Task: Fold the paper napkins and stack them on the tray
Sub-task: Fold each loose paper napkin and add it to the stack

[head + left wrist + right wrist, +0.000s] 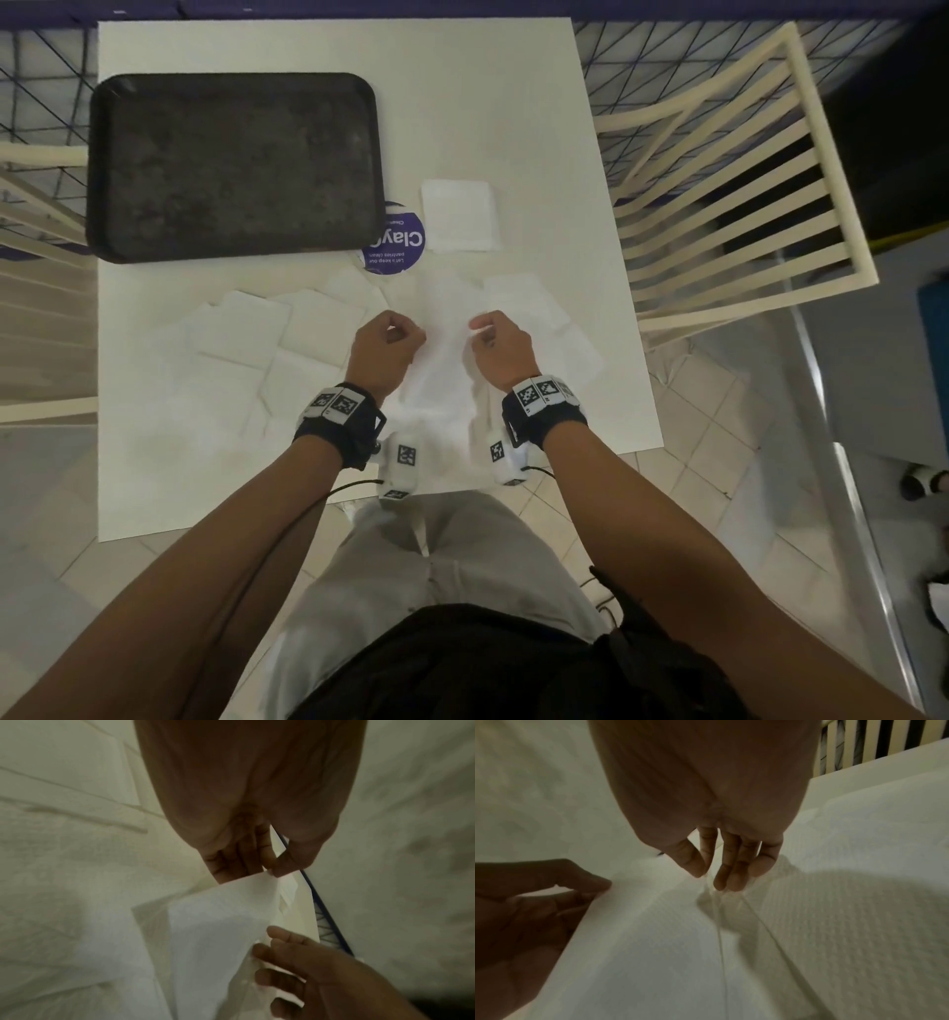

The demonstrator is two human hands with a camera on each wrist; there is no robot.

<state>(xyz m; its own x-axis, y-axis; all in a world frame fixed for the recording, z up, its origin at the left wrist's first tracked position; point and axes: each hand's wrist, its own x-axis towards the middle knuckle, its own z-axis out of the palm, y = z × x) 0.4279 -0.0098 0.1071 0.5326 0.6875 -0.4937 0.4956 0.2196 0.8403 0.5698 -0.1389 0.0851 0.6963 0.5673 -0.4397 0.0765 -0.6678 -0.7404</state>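
A white paper napkin hangs between my two hands above the white table. My left hand pinches its left top corner between thumb and fingers. My right hand pinches the right top corner. Several more unfolded napkins lie spread on the table around and below the held one. One folded napkin lies beyond my hands. The dark tray sits at the far left with nothing on it.
A round purple sticker lies on the table by the tray's near right corner. A cream slatted chair stands to the right of the table, another chair at the left edge. Tiled floor lies below.
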